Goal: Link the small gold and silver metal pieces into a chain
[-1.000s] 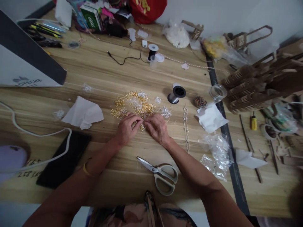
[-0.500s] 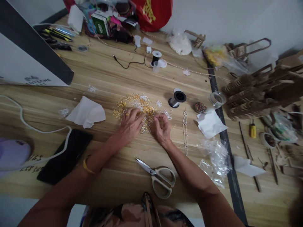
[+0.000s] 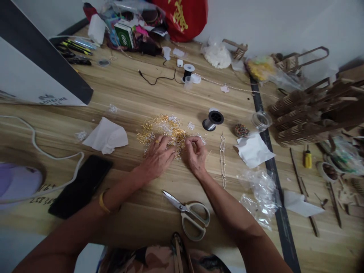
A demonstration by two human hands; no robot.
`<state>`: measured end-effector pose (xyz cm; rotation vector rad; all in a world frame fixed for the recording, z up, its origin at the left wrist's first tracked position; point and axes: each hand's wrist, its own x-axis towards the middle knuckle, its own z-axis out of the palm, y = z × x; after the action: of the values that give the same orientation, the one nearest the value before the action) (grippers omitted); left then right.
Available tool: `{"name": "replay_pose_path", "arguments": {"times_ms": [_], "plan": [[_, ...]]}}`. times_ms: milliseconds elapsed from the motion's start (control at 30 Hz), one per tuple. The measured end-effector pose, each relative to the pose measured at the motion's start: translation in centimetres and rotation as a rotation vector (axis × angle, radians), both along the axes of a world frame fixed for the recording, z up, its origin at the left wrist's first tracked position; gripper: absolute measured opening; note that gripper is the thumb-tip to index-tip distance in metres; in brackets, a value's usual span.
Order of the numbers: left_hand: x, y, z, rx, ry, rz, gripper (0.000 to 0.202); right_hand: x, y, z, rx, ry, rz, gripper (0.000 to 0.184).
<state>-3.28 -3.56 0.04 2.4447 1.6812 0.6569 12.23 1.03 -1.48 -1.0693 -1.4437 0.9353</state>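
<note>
A loose pile of small gold and silver jewellery findings (image 3: 159, 120) is spread on the wooden table. My left hand (image 3: 158, 157) lies over its near left part, palm down with fingers apart, and hides some of the pieces. At the pile's right edge my right hand (image 3: 196, 154) is closed, thumb and forefinger pinched together. Whatever is in that pinch is too small to make out. Thin silver pins (image 3: 203, 138) lie just beyond it. A beaded chain (image 3: 222, 161) rests to the right, and scissors (image 3: 189, 216) lie partly spread in front of my body.
Behind the pile stands a spool of wire (image 3: 211, 120). To the right are a cluster of dark beads (image 3: 241, 130), a glass jar (image 3: 261, 120) and clear plastic bags (image 3: 261, 193). White paper (image 3: 107, 136) and a black phone (image 3: 81, 185) lie left, near a large box (image 3: 42, 72).
My left hand has drawn slightly toward me, uncovering silver rings at the pile's left. My right hand stays pinched in nearly the same place. The view has shifted slightly.
</note>
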Motion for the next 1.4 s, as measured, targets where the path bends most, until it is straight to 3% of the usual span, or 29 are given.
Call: {"name": "replay_pose_path", "arguments": {"times_ms": [200, 400, 567, 900, 1100, 1400], "plan": [[0.4, 1.6, -0.4, 0.017, -0.106, 0.057, 0.017, 0.1, 0.4, -0.4, -0.067, 0.11, -0.013, 0.019], [-0.2, 1.7, -1.6, -0.019, -0.133, 0.078, 0.041, 0.4, 0.8, -0.7, -0.089, 0.124, -0.033, 0.021], [-0.9, 1.6, -2.2, 0.044, -0.149, 0.106, 0.03, 0.3, 0.9, -0.6, -0.075, 0.109, -0.047, 0.021], [-1.1, 1.9, -2.6, 0.034, -0.238, 0.024, 0.007, 0.3, 0.9, -0.6, -0.071, 0.121, -0.048, 0.02], [-1.0, 2.7, -2.2, 0.072, -0.258, 0.005, 0.012, 0.3, 1.0, -0.6, -0.066, 0.108, -0.059, 0.019], [-0.5, 3.2, -1.5, 0.02, -0.098, -0.078, 0.021, 0.6, 1.3, -0.5, -0.086, 0.188, -0.102, 0.019]]}}
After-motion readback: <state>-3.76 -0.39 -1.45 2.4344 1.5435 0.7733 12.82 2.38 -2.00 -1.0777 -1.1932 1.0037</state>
